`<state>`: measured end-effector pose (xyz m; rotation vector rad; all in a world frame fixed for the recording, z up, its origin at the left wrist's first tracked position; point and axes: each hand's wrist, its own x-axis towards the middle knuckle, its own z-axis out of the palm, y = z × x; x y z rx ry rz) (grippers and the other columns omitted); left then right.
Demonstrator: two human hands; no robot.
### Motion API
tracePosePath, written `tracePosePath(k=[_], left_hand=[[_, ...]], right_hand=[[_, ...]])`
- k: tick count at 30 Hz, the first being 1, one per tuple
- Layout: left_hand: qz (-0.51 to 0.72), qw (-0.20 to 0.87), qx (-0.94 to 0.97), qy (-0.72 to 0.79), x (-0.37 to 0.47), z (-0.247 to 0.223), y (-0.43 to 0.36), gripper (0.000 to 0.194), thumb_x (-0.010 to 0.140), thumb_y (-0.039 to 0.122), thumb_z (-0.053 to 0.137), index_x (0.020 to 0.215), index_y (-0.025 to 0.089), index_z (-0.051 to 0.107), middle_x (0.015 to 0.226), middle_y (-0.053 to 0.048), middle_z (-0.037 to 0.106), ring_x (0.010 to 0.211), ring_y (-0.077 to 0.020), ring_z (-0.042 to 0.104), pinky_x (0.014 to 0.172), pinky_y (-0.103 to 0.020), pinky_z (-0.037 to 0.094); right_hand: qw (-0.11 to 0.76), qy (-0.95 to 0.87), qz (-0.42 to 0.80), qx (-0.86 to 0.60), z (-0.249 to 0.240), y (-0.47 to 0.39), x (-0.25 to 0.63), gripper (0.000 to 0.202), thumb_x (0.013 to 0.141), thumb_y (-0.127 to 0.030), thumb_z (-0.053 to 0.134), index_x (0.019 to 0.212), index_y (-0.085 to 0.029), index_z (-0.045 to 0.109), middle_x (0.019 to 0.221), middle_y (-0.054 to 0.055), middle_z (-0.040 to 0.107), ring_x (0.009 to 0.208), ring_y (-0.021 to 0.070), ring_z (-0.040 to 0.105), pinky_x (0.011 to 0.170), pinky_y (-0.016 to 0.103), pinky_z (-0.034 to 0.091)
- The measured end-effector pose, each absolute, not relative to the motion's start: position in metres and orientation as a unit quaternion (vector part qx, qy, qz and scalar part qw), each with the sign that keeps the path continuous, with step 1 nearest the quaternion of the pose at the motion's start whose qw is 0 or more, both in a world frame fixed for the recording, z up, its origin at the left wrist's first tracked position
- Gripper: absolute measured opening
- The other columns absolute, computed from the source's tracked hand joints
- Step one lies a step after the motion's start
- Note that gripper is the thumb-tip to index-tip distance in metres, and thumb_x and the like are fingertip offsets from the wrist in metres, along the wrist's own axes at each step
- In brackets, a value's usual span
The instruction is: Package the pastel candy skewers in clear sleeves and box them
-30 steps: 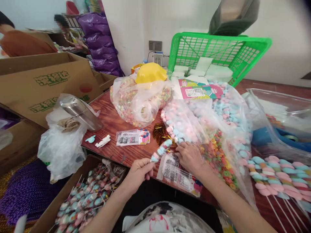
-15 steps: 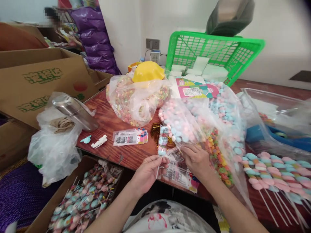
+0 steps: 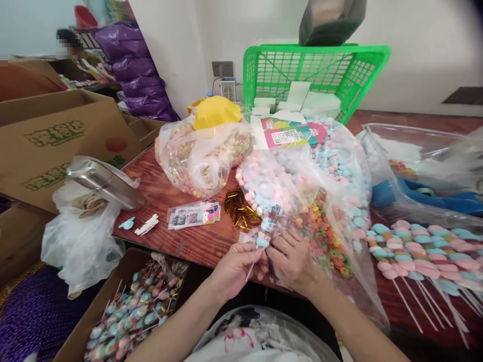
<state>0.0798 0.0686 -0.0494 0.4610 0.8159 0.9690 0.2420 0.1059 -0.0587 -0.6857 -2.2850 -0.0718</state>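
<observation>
My left hand is closed round the thin white stick of a marshmallow skewer. The skewer tilts up and to the right inside a narrow clear bag with black print. Against the lower end of that bag, my right hand has its fingers curled and pinched; the fingertips are partly hidden. A bundle of gold twist ties lies just beyond my left hand. Flat printed bags are stacked to its left. Ring gummies in clear plastic lie beyond my right hand.
Finished-looking marshmallow skewers lie at right. A carton of wrapped sweets stands low at left. A steel flask, a bag of gummy rings, a bag of marshmallows and a green basket stand farther back. A person sits far left.
My right hand has come left from the loose bags to the lower end of the bagged skewer. My left hand still holds the stick, and the skewer now leans more to the right.
</observation>
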Motion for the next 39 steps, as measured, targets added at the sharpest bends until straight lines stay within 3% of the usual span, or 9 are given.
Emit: tracePosePath(k=[2,7,12,16,23,27,31,35,39], left_hand=[[0.443,0.785,0.215,0.375,0.084,-0.05,0.068,0.03,0.059,0.034,0.083,0.06,0.008,0.068,0.056,-0.005,0.061,0.05,-0.0114,0.055,0.047,-0.022,0.039],[0.443,0.79,0.212,0.368,0.093,-0.049,0.07,0.027,0.063,0.032,0.081,0.061,0.008,0.068,0.056,-0.006,0.062,0.051,-0.0109,0.054,0.048,-0.021,0.037],[0.436,0.795,0.21,0.365,0.098,-0.047,0.072,0.023,0.064,0.029,0.078,0.061,0.008,0.068,0.057,-0.006,0.062,0.051,-0.0111,0.054,0.049,-0.022,0.036],[0.443,0.786,0.218,0.372,0.101,-0.045,0.072,0.024,0.065,0.03,0.078,0.062,0.009,0.069,0.057,-0.006,0.062,0.051,-0.0106,0.053,0.05,-0.022,0.037],[0.441,0.764,0.236,0.407,0.1,-0.048,0.069,0.028,0.062,0.035,0.08,0.062,0.009,0.068,0.058,-0.005,0.062,0.054,-0.0109,0.054,0.053,-0.022,0.04],[0.428,0.728,0.282,0.455,0.098,-0.056,0.069,0.033,0.066,0.043,0.077,0.065,0.011,0.066,0.058,-0.002,0.061,0.048,-0.0085,0.048,0.045,-0.02,0.032],[0.42,0.681,0.331,0.499,0.099,-0.065,0.069,0.038,0.069,0.046,0.074,0.058,0.013,0.06,0.049,0.003,0.05,0.042,-0.0045,0.034,0.042,-0.02,0.019],[0.433,0.693,0.352,0.456,0.106,-0.068,0.068,0.039,0.07,0.046,0.073,0.057,0.013,0.057,0.049,0.006,0.04,0.048,-0.005,0.03,0.047,-0.02,0.021],[0.433,0.718,0.347,0.42,0.111,-0.068,0.064,0.034,0.072,0.045,0.072,0.069,0.012,0.065,0.059,0.003,0.049,0.055,-0.0077,0.04,0.055,-0.021,0.032]], right_hand=[[0.4,-0.863,0.09,-0.297,-0.06,0.102,0.249,0.026,0.088,-0.012,0.047,0.07,-0.017,0.064,0.065,0.004,0.059,0.063,0.0147,0.051,0.059,0.029,0.037],[0.444,-0.563,0.57,-0.401,-0.067,0.085,0.261,0.01,0.078,-0.027,0.068,0.084,-0.02,0.071,0.075,0.003,0.069,0.068,0.0153,0.061,0.065,0.027,0.047],[0.453,-0.372,0.709,-0.393,-0.07,0.071,0.261,0.016,0.069,-0.033,0.077,0.074,-0.019,0.072,0.059,-0.002,0.062,0.053,0.0097,0.05,0.054,0.022,0.04],[0.463,-0.376,0.694,-0.403,-0.067,0.068,0.263,0.018,0.071,-0.033,0.075,0.068,-0.017,0.068,0.057,-0.003,0.057,0.054,0.0089,0.046,0.054,0.021,0.038],[0.425,-0.437,0.682,-0.403,-0.065,0.061,0.26,0.016,0.078,-0.033,0.069,0.086,-0.019,0.07,0.077,0.002,0.068,0.072,0.0152,0.061,0.073,0.028,0.049],[0.454,-0.509,0.542,-0.491,-0.074,0.056,0.264,0.012,0.08,-0.031,0.066,0.078,-0.019,0.07,0.072,0.001,0.066,0.065,0.015,0.059,0.063,0.026,0.048],[0.523,-0.611,0.309,-0.508,-0.072,0.051,0.267,0.012,0.084,-0.02,0.061,0.09,-0.023,0.071,0.083,0.004,0.067,0.076,0.0183,0.062,0.066,0.029,0.05],[0.47,-0.755,0.162,-0.428,-0.067,0.054,0.257,0.035,0.086,-0.008,0.048,0.108,-0.026,0.069,0.083,0.006,0.064,0.076,0.0184,0.059,0.065,0.031,0.048],[0.41,-0.795,0.111,-0.433,-0.072,0.06,0.249,0.04,0.087,-0.006,0.043,0.114,-0.024,0.067,0.076,0.005,0.058,0.072,0.0176,0.054,0.062,0.03,0.045]])
